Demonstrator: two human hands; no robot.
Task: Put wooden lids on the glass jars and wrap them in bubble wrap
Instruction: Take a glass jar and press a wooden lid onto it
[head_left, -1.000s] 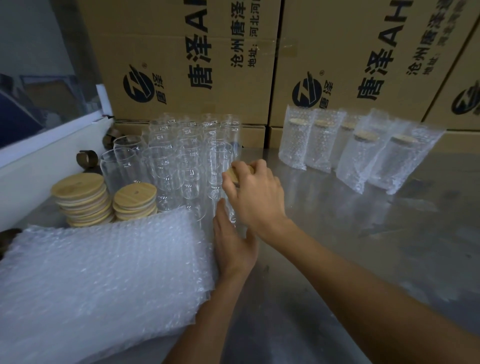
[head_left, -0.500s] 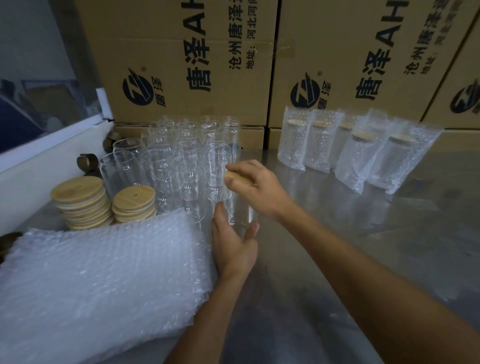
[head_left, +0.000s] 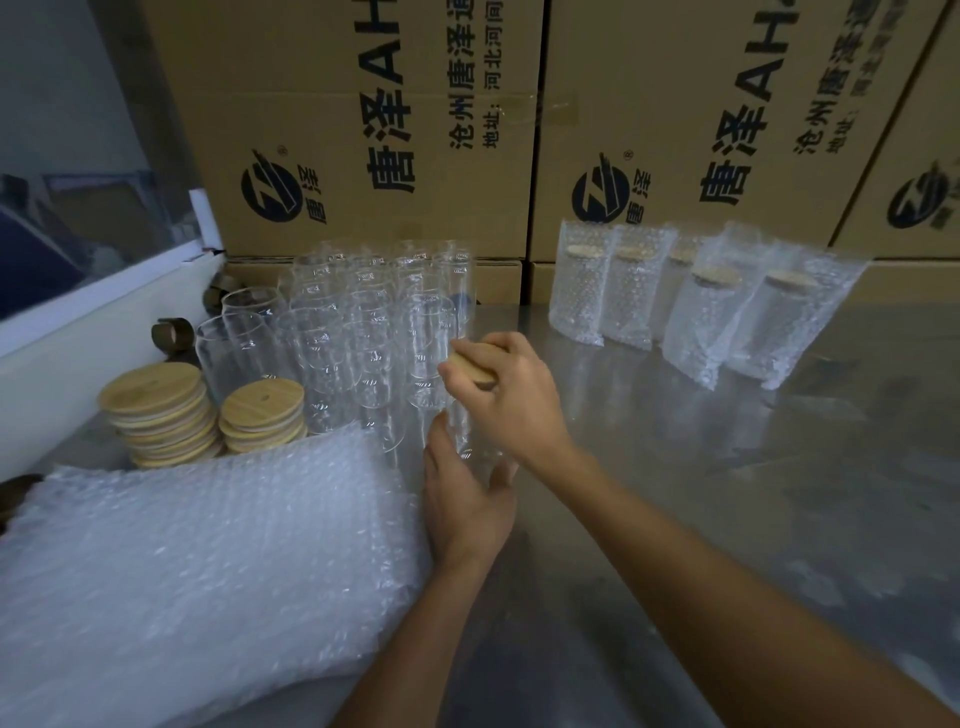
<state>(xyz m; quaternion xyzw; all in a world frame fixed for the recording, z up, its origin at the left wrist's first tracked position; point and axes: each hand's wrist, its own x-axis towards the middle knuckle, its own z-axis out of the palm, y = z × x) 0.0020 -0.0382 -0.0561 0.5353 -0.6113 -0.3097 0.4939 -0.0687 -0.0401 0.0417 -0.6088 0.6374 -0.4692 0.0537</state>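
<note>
A: Two hands work one jar (head_left: 464, 436) mid-counter. The left hand (head_left: 467, 506) curls its grip round the jar's lower body, thumb on the near left side, fingers round the right.

B: And the right hand (head_left: 511, 395)?

A: Its grip pinches a lid (head_left: 471, 367) by the edge, fingers curled over it, the lid tilted at the jar's mouth. Whether it is seated, I cannot tell.

B: Where are the other jars?

A: A cluster of bare jars (head_left: 358, 332) stands just behind, toward the counter's back edge, before the boxes (head_left: 374, 124). Two lid stacks (head_left: 208, 415) sit left of the cluster, near the left edge.

B: Bubble wrap?

A: A thick pile of wrap (head_left: 208, 566) fills the near left corner, its right edge touching the left hand. Five wrapped jars (head_left: 696, 306), lids on, stand upright toward the back right, well apart from the hands. The counter (head_left: 727, 519) is bare metal around them.
</note>
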